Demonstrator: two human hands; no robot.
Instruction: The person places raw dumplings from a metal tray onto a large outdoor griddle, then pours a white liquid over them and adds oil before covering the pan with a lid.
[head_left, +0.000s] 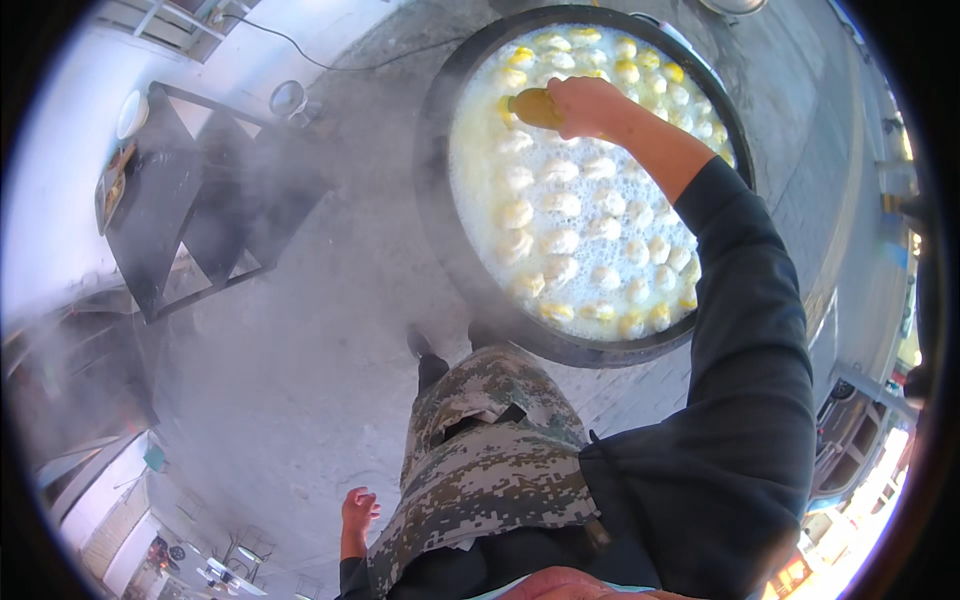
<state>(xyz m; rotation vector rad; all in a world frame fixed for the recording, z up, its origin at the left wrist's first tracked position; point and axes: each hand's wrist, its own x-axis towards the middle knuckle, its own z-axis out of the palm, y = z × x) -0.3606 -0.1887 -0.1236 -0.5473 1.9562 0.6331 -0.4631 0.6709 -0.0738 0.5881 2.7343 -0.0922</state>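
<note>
My right hand (589, 109) grips a yellowish squeeze bottle (534, 109), tipped on its side above a wide round black pan (436, 195). The bottle's narrow tip points left, over the pan's far left part. Pale, rounded dumplings or buns (561, 204) sit in rows in the pan, with white frothy liquid bubbling between them. Yellow patches colour several of them along the far and near edges. My forearm and dark sleeve hide part of the pan's right side. Down by my left hip hangs my left hand (360, 508), fingers loosely curled, holding nothing.
Left of the pan stands a dark angular metal stand (217, 172), with a white bowl (133, 114) at its far edge. A cable (330, 67) runs along the far floor. Steam blurs the left side. A parked car (847, 439) shows at the right.
</note>
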